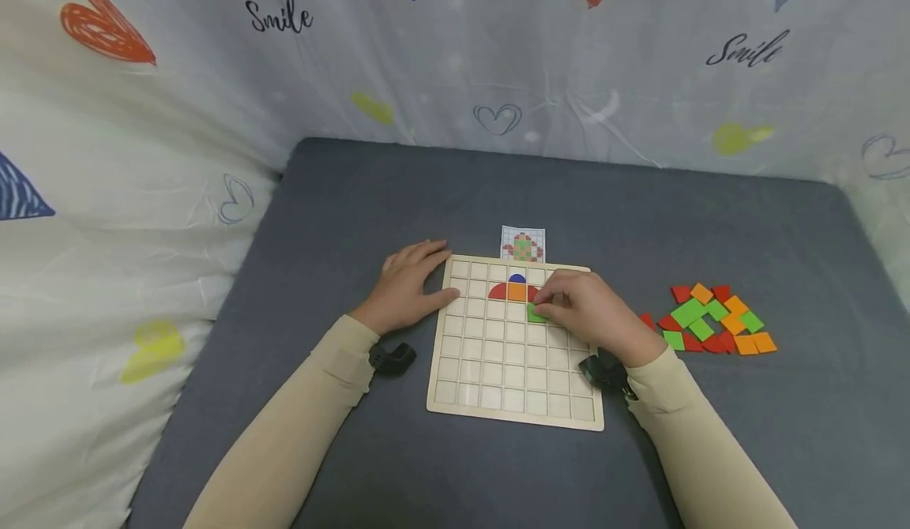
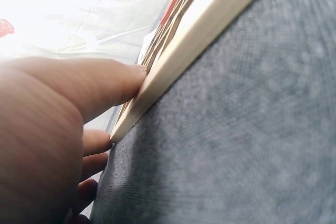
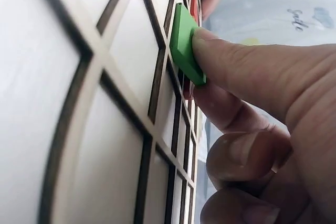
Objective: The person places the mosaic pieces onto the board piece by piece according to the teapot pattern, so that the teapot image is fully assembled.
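A wooden grid board (image 1: pixel 483 375) lies on the table. My left hand (image 1: pixel 405 288) rests at its upper left edge, thumb (image 2: pixel 113 80) against the frame and fingers extended. Between thumb and fingertips, my right hand (image 1: pixel 590 312) pinches a green square tile (image 3: pixel 184 43). Over a cell below the red tiles, that tile looks tilted in the right wrist view. In the board's upper rows sit an orange square (image 1: pixel 517 292), a red rounded piece (image 1: pixel 498 292) on its left, and a blue rounded piece (image 1: pixel 517 279) above. Another red piece (image 1: pixel 532 293) at the right is partly covered by my right fingers.
Behind the board, a small printed card (image 1: pixel 523 243) bears a coloured grid pattern, its lower part hidden by the board. Loose red, orange and green tiles (image 1: pixel 687 313) lie spread on the grey cloth (image 1: pixel 803 403) at the right. A printed curtain (image 1: pixel 441 55) stands behind.
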The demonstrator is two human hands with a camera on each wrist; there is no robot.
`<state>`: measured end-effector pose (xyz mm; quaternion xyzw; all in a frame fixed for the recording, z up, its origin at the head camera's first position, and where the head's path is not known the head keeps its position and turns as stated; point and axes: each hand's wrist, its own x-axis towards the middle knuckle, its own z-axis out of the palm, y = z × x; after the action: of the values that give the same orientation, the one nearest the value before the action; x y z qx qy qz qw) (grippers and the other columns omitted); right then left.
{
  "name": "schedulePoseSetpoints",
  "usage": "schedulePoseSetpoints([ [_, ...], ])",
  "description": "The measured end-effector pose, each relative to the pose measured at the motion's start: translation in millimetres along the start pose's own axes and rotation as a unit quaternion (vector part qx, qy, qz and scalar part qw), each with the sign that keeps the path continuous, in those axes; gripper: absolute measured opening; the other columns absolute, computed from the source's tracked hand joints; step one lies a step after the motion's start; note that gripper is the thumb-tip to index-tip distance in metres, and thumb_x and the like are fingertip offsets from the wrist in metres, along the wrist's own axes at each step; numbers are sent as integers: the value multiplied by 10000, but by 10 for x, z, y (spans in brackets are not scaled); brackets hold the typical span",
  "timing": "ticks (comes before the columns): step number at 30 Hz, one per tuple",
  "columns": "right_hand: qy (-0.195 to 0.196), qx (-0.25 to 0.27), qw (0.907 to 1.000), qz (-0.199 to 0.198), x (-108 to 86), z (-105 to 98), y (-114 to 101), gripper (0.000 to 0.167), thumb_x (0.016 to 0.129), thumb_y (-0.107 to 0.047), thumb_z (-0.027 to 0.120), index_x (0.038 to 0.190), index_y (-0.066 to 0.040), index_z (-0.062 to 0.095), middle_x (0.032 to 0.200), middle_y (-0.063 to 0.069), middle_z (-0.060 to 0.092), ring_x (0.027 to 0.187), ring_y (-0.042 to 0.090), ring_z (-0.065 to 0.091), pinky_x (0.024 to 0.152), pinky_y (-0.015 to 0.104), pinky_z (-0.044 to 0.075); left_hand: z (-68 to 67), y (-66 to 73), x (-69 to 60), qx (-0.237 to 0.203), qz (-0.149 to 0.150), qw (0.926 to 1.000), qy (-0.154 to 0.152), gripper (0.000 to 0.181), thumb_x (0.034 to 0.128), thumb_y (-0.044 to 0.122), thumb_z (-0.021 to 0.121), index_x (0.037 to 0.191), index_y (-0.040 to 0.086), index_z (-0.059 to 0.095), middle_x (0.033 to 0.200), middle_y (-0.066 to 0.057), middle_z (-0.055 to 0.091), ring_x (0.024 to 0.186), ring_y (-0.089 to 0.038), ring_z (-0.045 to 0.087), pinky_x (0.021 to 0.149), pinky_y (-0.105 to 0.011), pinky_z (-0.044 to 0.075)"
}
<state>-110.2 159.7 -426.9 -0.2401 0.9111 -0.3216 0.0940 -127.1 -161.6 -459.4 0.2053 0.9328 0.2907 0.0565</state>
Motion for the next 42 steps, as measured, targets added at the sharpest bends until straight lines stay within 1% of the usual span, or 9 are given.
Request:
schedulePoseSetpoints([
  [9, 104, -239, 9995, -196, 60, -45, -5, 48, 919, -194, 845, 930, -148, 844, 926, -107, 742, 846, 99, 650, 743, 341, 548, -71, 8, 42, 43, 17, 10000, 59, 733, 995, 447, 710, 1586, 81, 478, 1686, -102, 365, 1584, -342, 257, 1247, -598, 192],
  [13, 158, -340, 9990, -250, 88, -68, -17, 44, 914, -200, 851, 912, -158, 840, 915, -108, 734, 828, 94, 640, 730, 340, 542, -94, 2, 55, 79, 8, 9999, 95, 733, 995, 449, 709, 1586, 82, 479, 1687, -102, 362, 1584, -342, 256, 1245, -602, 197],
  [19, 239, -538, 9982, -137, 97, -126, -66, 50, 927, -232, 840, 905, -208, 801, 885, -98, 697, 764, 107, 586, 687, 335, 514, -122, -2, 71, 94, 25, 9999, 124, 728, 1000, 454, 701, 1585, 82, 479, 1687, -106, 363, 1583, -347, 258, 1244, -609, 200],
  [23, 220, -501, 9985, 13, 58, -186, -64, 49, 957, -240, 806, 929, -202, 793, 884, -88, 691, 717, 119, 565, 665, 329, 507, -112, -14, 36, 61, -30, 9999, 93, 729, 1000, 452, 702, 1585, 79, 479, 1686, -107, 364, 1584, -349, 258, 1250, -610, 193],
  [27, 206, -591, 9979, 152, -23, -252, -7, 59, 980, -232, 774, 982, -176, 791, 891, -69, 681, 690, 130, 544, 635, 319, 490, -89, -29, -9, 39, -50, 9999, 115, 726, 997, 448, 707, 1580, 75, 487, 1682, -109, 372, 1582, -354, 264, 1248, -618, 196],
  [33, 440, -756, 9956, 324, -217, -388, 116, 100, 971, -224, 787, 1021, -138, 799, 882, -34, 686, 633, 139, 498, 567, 286, 442, -60, -43, 12, 96, -5, 9999, 117, 723, 1001, 457, 698, 1582, 84, 485, 1682, -111, 371, 1582, -355, 263, 1244, -624, 202],
  [35, 504, -736, 9951, 428, -308, -423, 162, 109, 972, -229, 788, 1019, -131, 798, 878, -26, 686, 610, 139, 483, 542, 280, 431, -48, -41, 14, 107, -31, 9999, 103, 723, 1003, 463, 695, 1586, 93, 482, 1685, -103, 366, 1584, -349, 259, 1247, -620, 199],
  [38, 565, -741, 9938, 613, -480, -458, 242, 118, 982, -243, 777, 1021, -133, 797, 885, -26, 690, 614, 122, 488, 541, 273, 440, -30, -31, 4, 117, -47, 9999, 46, 734, 999, 475, 695, 1588, 94, 479, 1686, -100, 365, 1584, -349, 262, 1249, -623, 200],
  [42, 600, -804, 9917, 804, -704, -511, 385, 140, 988, -253, 772, 1039, -123, 791, 892, -30, 687, 630, 89, 495, 554, 269, 455, -20, -14, -3, 100, 26, 9999, 21, 737, 1000, 475, 695, 1587, 85, 478, 1683, -108, 368, 1579, -358, 271, 1245, -634, 206],
])
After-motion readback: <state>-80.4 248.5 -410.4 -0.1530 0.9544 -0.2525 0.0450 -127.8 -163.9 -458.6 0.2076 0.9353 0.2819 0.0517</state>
